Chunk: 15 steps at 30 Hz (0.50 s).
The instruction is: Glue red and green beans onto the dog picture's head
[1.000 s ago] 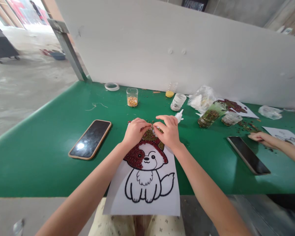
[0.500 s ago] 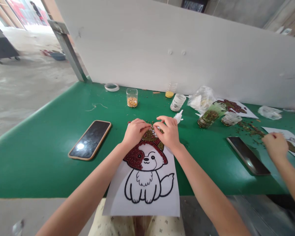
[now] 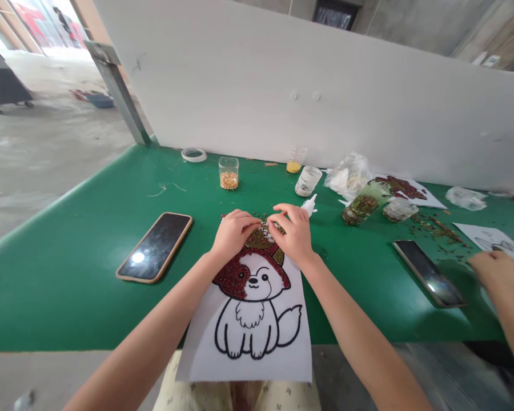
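Note:
A white sheet with a dog drawing (image 3: 251, 314) lies in front of me, its lower end past the table edge. Dark red pieces (image 3: 233, 279) cover part of the head, and green grains (image 3: 259, 240) fill part of the area above. My left hand (image 3: 236, 233) rests at the top left of the drawing, thumb and forefinger pinched. Across from it my right hand (image 3: 290, 229) is pinched over the green grains. Whatever either pinch holds is too small to make out. A white glue bottle (image 3: 309, 205) lies just behind my right hand.
Phones lie at the left (image 3: 155, 246) and right (image 3: 428, 273). Behind stand a jar of orange grains (image 3: 229, 174), a clear jar (image 3: 308, 181) and a tilted green jar (image 3: 364, 202). Another person's hand (image 3: 499, 274) works over a sheet at the right.
The other person's hand has moved right, over their sheet. My hands keep nearly the same place and pinch. The view has shifted slightly.

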### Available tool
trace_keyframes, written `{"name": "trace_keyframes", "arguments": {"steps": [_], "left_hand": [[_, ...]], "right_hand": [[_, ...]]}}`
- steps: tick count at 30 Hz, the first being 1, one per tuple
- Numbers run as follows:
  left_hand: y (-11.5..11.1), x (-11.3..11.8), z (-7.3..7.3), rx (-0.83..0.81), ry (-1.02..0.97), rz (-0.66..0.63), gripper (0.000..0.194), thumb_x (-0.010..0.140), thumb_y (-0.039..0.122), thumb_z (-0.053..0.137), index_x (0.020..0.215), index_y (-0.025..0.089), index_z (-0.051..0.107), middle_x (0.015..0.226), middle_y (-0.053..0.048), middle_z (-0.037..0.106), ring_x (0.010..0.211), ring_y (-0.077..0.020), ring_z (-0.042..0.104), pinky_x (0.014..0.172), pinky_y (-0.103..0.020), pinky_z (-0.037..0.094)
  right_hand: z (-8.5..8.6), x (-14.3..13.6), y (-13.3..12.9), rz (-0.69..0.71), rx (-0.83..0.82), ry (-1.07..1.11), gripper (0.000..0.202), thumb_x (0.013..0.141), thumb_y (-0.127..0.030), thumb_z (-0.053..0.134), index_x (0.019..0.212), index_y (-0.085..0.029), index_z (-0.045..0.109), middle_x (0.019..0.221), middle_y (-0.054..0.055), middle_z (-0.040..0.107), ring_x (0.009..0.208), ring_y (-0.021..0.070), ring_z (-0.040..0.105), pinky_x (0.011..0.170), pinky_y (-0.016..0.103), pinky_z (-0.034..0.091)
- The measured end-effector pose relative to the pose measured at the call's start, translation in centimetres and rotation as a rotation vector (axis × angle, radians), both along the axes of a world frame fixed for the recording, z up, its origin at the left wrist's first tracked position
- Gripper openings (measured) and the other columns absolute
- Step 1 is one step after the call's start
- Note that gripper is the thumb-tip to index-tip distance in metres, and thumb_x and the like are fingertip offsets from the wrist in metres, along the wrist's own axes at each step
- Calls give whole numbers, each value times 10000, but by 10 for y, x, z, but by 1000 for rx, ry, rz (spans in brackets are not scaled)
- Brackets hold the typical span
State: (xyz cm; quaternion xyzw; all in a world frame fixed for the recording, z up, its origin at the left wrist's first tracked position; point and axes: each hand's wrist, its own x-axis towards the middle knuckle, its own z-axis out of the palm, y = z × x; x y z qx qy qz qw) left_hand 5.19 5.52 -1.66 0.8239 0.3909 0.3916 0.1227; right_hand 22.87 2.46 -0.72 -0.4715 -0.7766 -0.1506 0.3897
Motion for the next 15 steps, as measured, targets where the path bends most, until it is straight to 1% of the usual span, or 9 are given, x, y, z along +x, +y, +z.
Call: {"name": "trace_keyframes", "arguments": {"steps": [8, 15], "left_hand": [[2, -2, -3, 6, 10, 5, 174, 849, 283, 572, 860, 187, 716, 799, -52, 687, 780, -183, 575, 730, -323, 461], [-1, 0, 2, -7, 18, 27, 194, 860, 307, 556, 814, 176, 691, 784, -45, 682, 783, -185, 561, 734, -325, 445]], "right_hand": [[1, 2, -1, -2, 16, 24, 111, 858, -203, 539, 800, -215, 633, 1024, 48, 615, 852, 167, 559, 841, 343, 381], [3, 3, -2, 14, -22, 33, 137, 893, -226, 506, 852, -209, 635, 1029, 57, 618, 898, 175, 564, 849, 336, 386]]}}
